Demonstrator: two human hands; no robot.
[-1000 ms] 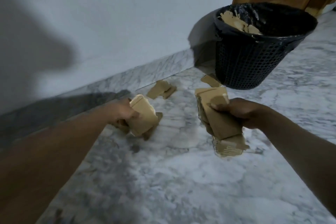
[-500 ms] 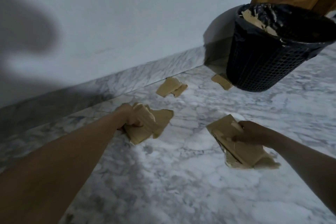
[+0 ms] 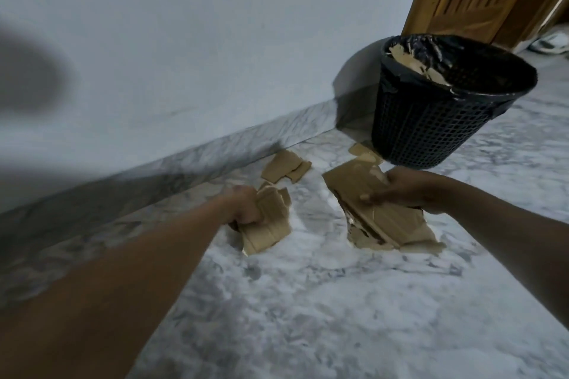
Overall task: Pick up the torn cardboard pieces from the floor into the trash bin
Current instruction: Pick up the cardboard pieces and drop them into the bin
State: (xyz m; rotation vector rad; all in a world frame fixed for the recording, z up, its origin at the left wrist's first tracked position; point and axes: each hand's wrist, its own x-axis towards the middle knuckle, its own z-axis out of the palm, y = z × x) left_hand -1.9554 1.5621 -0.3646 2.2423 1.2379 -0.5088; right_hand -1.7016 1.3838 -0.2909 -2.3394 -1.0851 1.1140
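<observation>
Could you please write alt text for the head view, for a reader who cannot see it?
The left hand grips a small bundle of torn cardboard and the right hand a larger bundle, close to a marble floor. More pieces lie by the wall, near a black mesh trash bin holding cardboard scraps.

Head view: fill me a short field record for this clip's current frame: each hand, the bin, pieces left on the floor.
left hand: left hand grips a bundle of torn brown cardboard
right hand: right hand grips a larger stack of torn brown cardboard
bin: black mesh plastic trash bin, lined, cardboard scraps inside
loose: two brown pieces by the skirting; scraps at the bin's base
floor: grey-white marble floor
</observation>
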